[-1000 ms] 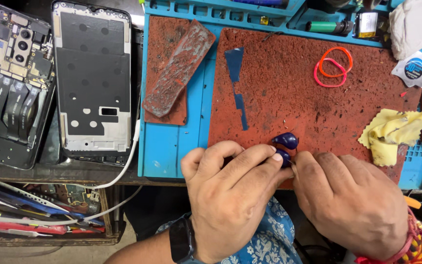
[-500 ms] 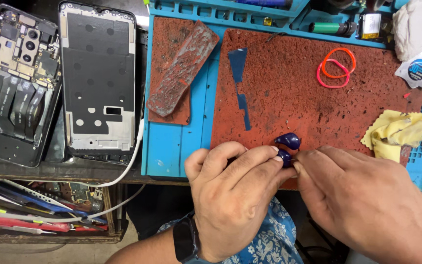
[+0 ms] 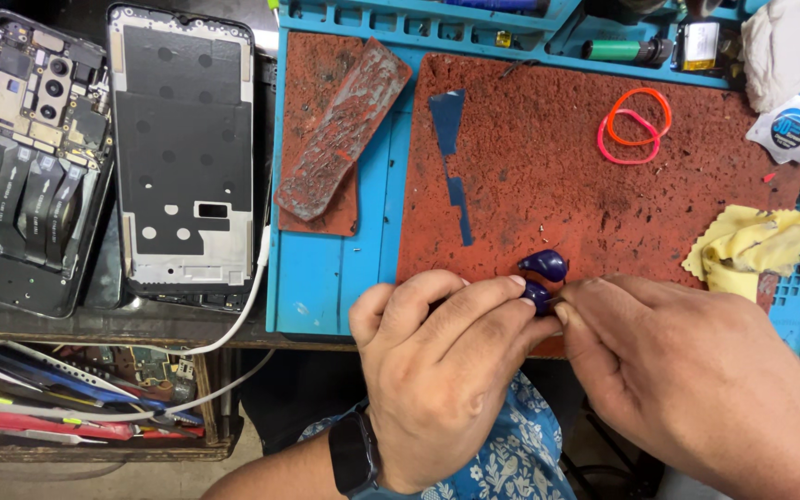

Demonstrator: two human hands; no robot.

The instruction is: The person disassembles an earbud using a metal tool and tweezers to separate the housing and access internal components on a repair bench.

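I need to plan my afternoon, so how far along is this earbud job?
Done: nothing visibly finished. A second purple earbud lies apart on the red mat. In hand: left hand and right hand pinch one purple earbud between fingertips. Left: the opened phone and its frame sit untouched, still apart.

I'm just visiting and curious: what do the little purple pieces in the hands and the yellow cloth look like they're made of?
The purple pieces, one on the mat and one pinched between the left hand and right hand, look like glossy moulded plastic, with smooth rounded shapes and light glints. The yellow cloth seems soft woven fabric, matte and crumpled into folds, possibly microfibre.
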